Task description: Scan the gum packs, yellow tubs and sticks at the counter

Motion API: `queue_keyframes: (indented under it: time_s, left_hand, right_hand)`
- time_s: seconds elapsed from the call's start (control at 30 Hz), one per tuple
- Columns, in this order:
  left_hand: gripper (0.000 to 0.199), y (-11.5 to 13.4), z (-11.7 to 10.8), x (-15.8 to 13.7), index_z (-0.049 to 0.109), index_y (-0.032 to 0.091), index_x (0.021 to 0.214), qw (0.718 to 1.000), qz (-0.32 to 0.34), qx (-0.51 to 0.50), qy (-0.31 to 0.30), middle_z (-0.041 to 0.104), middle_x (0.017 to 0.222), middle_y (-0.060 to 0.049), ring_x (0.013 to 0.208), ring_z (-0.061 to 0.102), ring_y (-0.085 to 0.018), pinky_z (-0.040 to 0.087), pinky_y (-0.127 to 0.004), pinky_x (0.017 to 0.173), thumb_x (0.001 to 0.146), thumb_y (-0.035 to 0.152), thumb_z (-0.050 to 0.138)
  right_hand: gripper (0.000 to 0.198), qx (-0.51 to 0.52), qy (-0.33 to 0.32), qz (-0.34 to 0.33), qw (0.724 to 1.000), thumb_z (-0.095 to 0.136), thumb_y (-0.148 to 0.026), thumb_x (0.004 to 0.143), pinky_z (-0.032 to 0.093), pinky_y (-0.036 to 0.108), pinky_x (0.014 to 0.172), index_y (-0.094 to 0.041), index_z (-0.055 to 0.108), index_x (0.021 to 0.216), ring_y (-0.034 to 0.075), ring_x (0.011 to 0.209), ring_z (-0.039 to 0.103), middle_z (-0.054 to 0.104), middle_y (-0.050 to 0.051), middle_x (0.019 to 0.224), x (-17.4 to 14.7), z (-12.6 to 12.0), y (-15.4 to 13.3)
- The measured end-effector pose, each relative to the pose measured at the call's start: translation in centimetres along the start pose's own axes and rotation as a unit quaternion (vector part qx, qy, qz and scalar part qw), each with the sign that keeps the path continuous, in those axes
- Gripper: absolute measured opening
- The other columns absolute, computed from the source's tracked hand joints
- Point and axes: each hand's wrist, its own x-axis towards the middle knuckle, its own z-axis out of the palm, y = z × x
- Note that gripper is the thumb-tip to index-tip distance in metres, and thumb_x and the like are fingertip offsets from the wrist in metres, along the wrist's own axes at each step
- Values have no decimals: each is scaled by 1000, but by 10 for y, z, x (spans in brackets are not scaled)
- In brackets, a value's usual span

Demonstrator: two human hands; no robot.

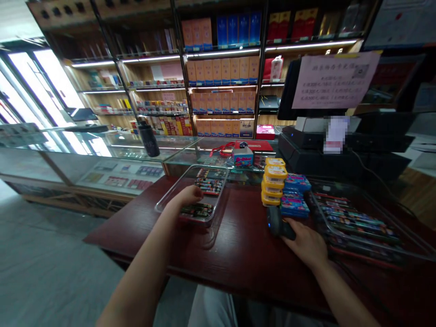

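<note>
The black scanner (278, 223) sat over the dark red table (238, 256), its body lying along a twelve-to-six line, one end towards the yellow tubs (274, 184) just beyond it; its handle ran out towards four o'clock. A small blue light showed on its nine o'clock side. The right hand (308, 243) had its fingers wrapped around that handle.

Between nine and ten o'clock from the scanner lay a clear tray (185, 179), its long axis running from seven to one, with slim printed sticks (209, 185) set crosswise. The left hand (190, 195) was over it, fingers curled; whether they pinched anything I could not tell.

Blue packs (294, 204) with pink lettering, too blurred to read, stood at one o'clock, beside the tubs. A second tray (371, 243) of similar sticks lay at three. Farther off, at one, a pale pink sheet (337, 81) bore rows of Chinese characters, mostly illegible. A teal box (242, 159) stood at eleven, a dark bottle (149, 140) at ten.
</note>
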Motion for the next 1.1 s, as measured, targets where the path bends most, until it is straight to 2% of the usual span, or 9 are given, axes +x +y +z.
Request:
queue_keyframes:
  time_s: [0.13,0.33,0.6,0.7,0.77,0.83,0.9,1.0,1.1]
  left_hand:
    - [22,-26,8,-4,69,13,69,998,-62,5,-20,63,57,0,53,54,-12,37,-18,49,54,5,56]
    - [29,-23,14,-1,70,12,78,983,-106,133,-71,65,60,-1,51,55,-12,37,-19,49,58,4,51]
    - [21,-23,7,1,66,17,87,971,-72,226,-27,68,92,-8,81,62,-19,44,-24,67,69,12,59]
    - [22,-16,3,0,60,18,99,973,-42,224,36,66,97,-9,85,60,-21,44,-29,73,77,18,54]
    - [23,-4,2,-1,57,18,103,977,24,170,125,65,96,-8,85,59,-20,44,-30,75,81,22,51]
    - [27,18,5,-2,56,17,103,970,108,42,214,64,94,-6,83,59,-18,44,-29,75,79,27,56]
    - [37,47,14,-4,57,15,103,948,167,-129,240,64,89,-3,77,58,-15,45,-26,71,72,33,65]
    - [45,91,40,-9,59,13,99,918,165,-331,141,62,72,0,60,57,-11,46,-23,58,68,43,70]
    - [48,113,79,-13,58,13,100,894,107,-434,36,61,66,1,45,53,-8,41,-19,43,71,51,65]
  right_hand:
    - [40,-7,-2,3,1000,46,-44,86,47,34,68,-23,55,119,24,86,66,68,6,107,1,1,0]
    - [38,-14,14,-5,1000,48,-44,86,47,32,68,-24,54,117,22,86,67,68,4,105,0,5,3]
    - [37,-25,23,-5,999,50,-43,85,47,32,65,-24,55,116,23,83,67,69,4,101,0,3,1]
    - [35,-15,26,-7,1000,51,-41,85,47,32,67,-24,55,116,22,85,67,69,4,103,0,1,-1]
    - [35,-9,28,-6,1000,51,-40,85,46,32,68,-24,54,116,23,86,67,69,4,103,0,0,-2]
    - [36,-5,24,-6,1000,52,-40,85,46,32,69,-23,54,117,23,86,67,69,5,103,0,1,-2]
    - [37,-5,23,-6,1000,52,-40,85,46,33,69,-23,54,117,23,87,66,69,5,104,1,1,-2]
    - [38,-6,23,-3,1000,53,-39,84,46,32,70,-23,54,118,23,87,66,69,5,104,1,1,-2]
    - [38,-6,18,2,1000,54,-39,83,46,32,71,-23,55,118,23,88,66,69,5,104,1,1,-2]
